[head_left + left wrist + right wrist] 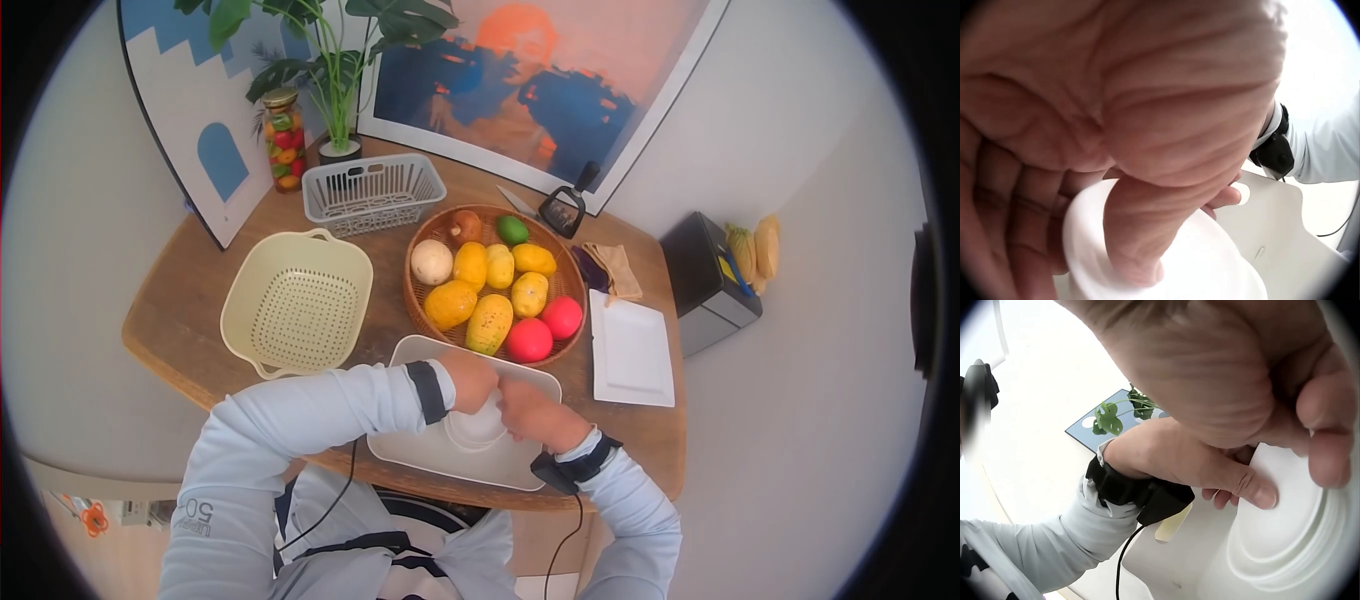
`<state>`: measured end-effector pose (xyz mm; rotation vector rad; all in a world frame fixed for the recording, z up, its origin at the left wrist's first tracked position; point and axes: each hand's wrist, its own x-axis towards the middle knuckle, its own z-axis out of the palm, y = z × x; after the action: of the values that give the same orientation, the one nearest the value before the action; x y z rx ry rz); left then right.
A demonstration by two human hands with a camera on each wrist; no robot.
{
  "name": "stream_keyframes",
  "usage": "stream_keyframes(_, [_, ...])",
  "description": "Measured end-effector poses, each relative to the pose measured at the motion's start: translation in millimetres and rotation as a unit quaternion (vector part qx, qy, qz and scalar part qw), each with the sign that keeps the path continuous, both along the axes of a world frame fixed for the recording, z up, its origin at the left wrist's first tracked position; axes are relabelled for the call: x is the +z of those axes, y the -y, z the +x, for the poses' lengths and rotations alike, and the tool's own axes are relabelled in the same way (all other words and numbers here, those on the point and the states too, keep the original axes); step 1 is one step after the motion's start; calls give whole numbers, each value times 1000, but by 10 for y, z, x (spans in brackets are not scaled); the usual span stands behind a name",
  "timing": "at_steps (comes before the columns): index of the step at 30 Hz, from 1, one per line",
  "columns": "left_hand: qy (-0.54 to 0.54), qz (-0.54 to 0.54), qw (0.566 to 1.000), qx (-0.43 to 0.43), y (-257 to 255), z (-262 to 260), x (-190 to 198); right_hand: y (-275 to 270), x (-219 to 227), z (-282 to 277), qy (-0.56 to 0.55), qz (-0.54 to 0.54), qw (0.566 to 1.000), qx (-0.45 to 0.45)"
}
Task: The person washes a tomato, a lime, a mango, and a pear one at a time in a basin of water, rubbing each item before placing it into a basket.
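Several white round dishes (476, 428) (1282, 519) are stacked together within a white tray (415, 447). My left hand (467, 380) (1179, 119) grips their far rim, with its thumb inside the top dish (1197, 262) and its fingers outside. From the right, my right hand (540, 412) (1210, 369) pinches the rim with curled fingers, close beside the left hand. The hands cover part of the rim, so how the right thumb lies cannot be told.
Behind the tray stands a wicker basket (412, 290) of fruit. A cream colander (240, 310) is left, a grey basket (375, 215) behind it. At right lie a white square plate (633, 350) and a cloth (612, 270); a knife (517, 201) lies near the back.
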<state>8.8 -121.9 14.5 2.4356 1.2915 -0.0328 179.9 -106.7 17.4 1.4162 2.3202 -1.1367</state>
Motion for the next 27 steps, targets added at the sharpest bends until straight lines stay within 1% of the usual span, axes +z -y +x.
stream_keyframes(1, [8, 3, 1000, 1, 20, -18, 46, 17, -13, 29, -31, 17, 999, -21])
stream_keyframes(2, [16, 5, 1000, 3, 27, -28, 74, 12, -109, 89, -69, 90, 993, 19])
stream_keyframes(4, [1, 12, 1000, 22, 7, -10, 59, 12, -273, 174, -141, 230, 958, 96])
stream_keyframes(5, [-5, 15, 999, 31, 4, 6, 49, 6, -333, 224, -133, 220, 962, 98])
stream_keyframes(8, [2, -22, 999, 38, 5, 32, 52, 79, -171, 189, -121, 203, 966, 103])
stream_keyframes(10, [-13, -54, 998, 23, 17, 19, 175, 115, -89, 172, -132, 206, 964, 107])
stream_keyframes(11, [-20, -71, 997, 16, 17, 5, 221, 145, -15, 164, -143, 216, 960, 109])
stream_keyframes(13, [2, -75, 997, 2, -18, -56, 167, 197, 139, 149, -164, 234, 951, 115])
stream_keyframes(16, [15, -77, 997, -17, -55, -148, 67, 224, 209, 162, -151, 306, 922, 182])
stream_keyframes(17, [16, -77, 997, -23, -66, -155, 43, 233, 204, 170, -136, 307, 927, 168])
stream_keyframes(19, [7, -66, 998, 12, -67, -123, 36, 252, 156, 189, -107, 308, 935, 138])
stream_keyframes(20, [3, -60, 998, 29, -61, -104, 37, 235, 71, 212, -120, 300, 938, 123])
stream_keyframes(22, [-2, -50, 998, 27, -49, -77, 70, 173, -57, 222, -146, 285, 942, 96])
stream_keyframes(24, [-14, -52, 998, 16, -26, -70, 119, 141, -43, 201, -116, 132, 984, 23])
stream_keyframes(25, [-23, -59, 998, 5, -11, -68, 146, 134, -18, 178, -100, 54, 993, -14])
stream_keyframes(27, [-35, -53, 998, -3, 11, -57, 124, 97, -191, 183, -79, 159, 982, 62])
